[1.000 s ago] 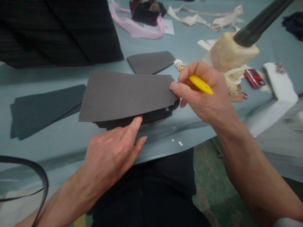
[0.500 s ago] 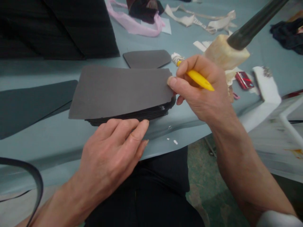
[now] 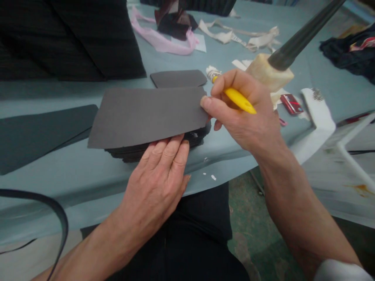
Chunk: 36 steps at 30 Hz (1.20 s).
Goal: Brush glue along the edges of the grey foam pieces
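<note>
A dark grey flat sheet [image 3: 149, 115] lies over a stack of black pieces [image 3: 125, 154], whose ragged edges show at the front. My right hand [image 3: 246, 107] pinches the sheet's right end between thumb and fingers. The same hand grips a yellow-handled tool [image 3: 238, 99] with a white wrapped-looking part at its far end; whether it is a brush I cannot tell. My left hand [image 3: 158, 175] has its fingers stretched out, their tips under the sheet's front edge against the stack. A smaller dark grey piece [image 3: 178, 79] lies just behind the sheet.
Large black stacked panels [image 3: 73, 39] stand at the back left, with dark flat pieces [image 3: 43, 134] below. A pale block with a dark handle [image 3: 271, 72], a red packet [image 3: 291, 104] and a white bent piece [image 3: 318, 109] are at right. A black strap [image 3: 52, 208] curves at lower left.
My left hand has moved right and up, its fingertips going from in front of the stack to under the sheet's front edge. My right hand keeps its pinch; the view has shifted slightly.
</note>
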Each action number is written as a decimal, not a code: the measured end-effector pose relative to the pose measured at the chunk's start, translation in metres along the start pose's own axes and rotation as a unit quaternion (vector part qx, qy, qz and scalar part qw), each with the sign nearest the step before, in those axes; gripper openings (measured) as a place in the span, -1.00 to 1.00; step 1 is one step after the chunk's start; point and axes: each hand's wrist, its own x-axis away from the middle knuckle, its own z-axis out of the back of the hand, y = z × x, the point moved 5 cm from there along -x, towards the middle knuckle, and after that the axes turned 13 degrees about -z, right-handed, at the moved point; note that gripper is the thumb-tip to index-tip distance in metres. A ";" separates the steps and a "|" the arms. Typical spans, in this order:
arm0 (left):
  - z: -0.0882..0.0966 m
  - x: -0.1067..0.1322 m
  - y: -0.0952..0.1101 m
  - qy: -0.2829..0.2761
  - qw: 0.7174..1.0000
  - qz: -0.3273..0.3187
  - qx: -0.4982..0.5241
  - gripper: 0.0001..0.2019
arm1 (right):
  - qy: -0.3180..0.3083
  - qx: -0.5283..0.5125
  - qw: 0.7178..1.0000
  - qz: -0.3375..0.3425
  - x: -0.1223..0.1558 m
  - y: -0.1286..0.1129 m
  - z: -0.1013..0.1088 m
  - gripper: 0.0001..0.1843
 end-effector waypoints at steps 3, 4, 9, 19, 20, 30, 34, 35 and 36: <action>0.001 -0.005 0.002 0.002 1.000 0.028 0.001 -0.43 | 0.003 0.010 1.000 0.023 0.000 -0.002 0.002 -0.70; 0.002 -0.006 0.002 0.001 0.999 0.036 0.002 -0.43 | 0.007 0.020 0.999 0.030 0.000 -0.003 0.002 -0.70; 0.004 -0.012 -0.002 -0.030 0.997 0.075 -0.001 -0.39 | 0.044 0.034 0.998 0.031 0.000 -0.008 0.003 -0.63; 0.004 -0.020 -0.008 -0.057 0.990 0.125 0.038 -0.34 | 0.038 -0.029 0.999 0.023 -0.006 -0.023 -0.006 -0.68; 0.004 -0.020 -0.008 -0.057 0.989 0.129 0.042 -0.34 | 0.041 -0.043 0.998 0.019 -0.007 -0.024 -0.006 -0.69; 0.012 -0.026 -0.020 -0.046 0.984 0.164 0.051 -0.31 | 0.081 -0.060 0.994 0.044 -0.015 -0.035 -0.013 -0.73; 0.011 -0.024 -0.029 -0.022 0.980 0.190 0.044 -0.34 | 0.065 -0.078 0.993 0.066 -0.017 -0.044 -0.017 -0.74; 0.011 -0.024 -0.032 -0.013 0.979 0.199 0.042 -0.35 | 0.059 -0.081 0.993 0.068 -0.018 -0.045 -0.018 -0.74; 0.011 -0.023 -0.034 -0.006 0.977 0.208 0.041 -0.35 | 0.055 -0.084 0.993 0.069 -0.018 -0.046 -0.018 -0.74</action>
